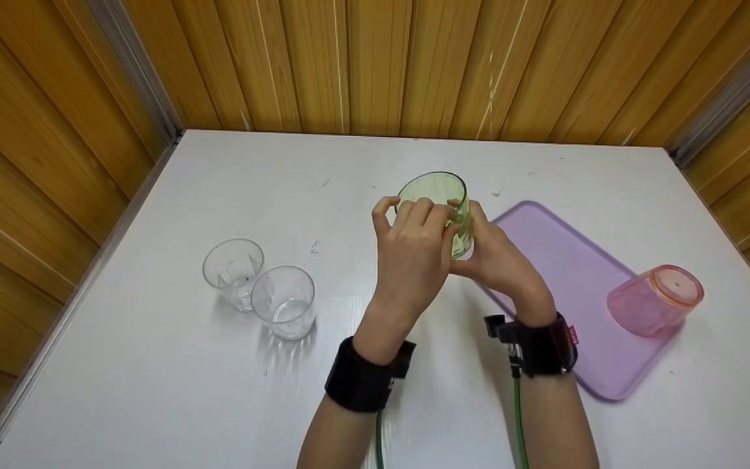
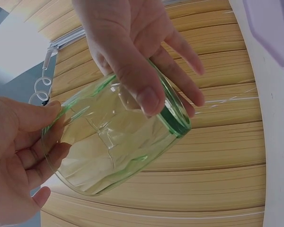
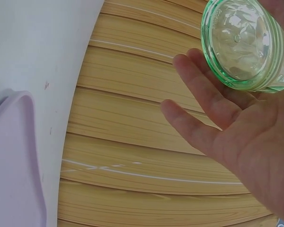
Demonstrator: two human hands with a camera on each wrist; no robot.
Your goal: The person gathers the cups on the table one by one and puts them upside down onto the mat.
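Note:
A green transparent glass [image 1: 437,185] is held tilted above the table between both hands. My left hand [image 1: 414,251] has its fingertips at the rim, pinching it from the near side. The left wrist view shows those fingertips [image 2: 52,109] at the mouth of the green glass [image 2: 104,146]. My right hand [image 1: 502,257] grips the lower part of the glass, with its thumb [image 2: 149,99] across the wall near the base. In the right wrist view the glass's round base [image 3: 239,42] faces the camera, and the outer fingers of the right hand [image 3: 255,137] extend away from it.
Two clear glasses [image 1: 284,299] stand mouth up, close together, on the left of the white table [image 1: 153,365]. At the right, a purple tray [image 1: 557,254] lies at an angle. A pink glass [image 1: 642,303] stands upside down at its right end. Wood-patterned panels [image 1: 375,65] border the table.

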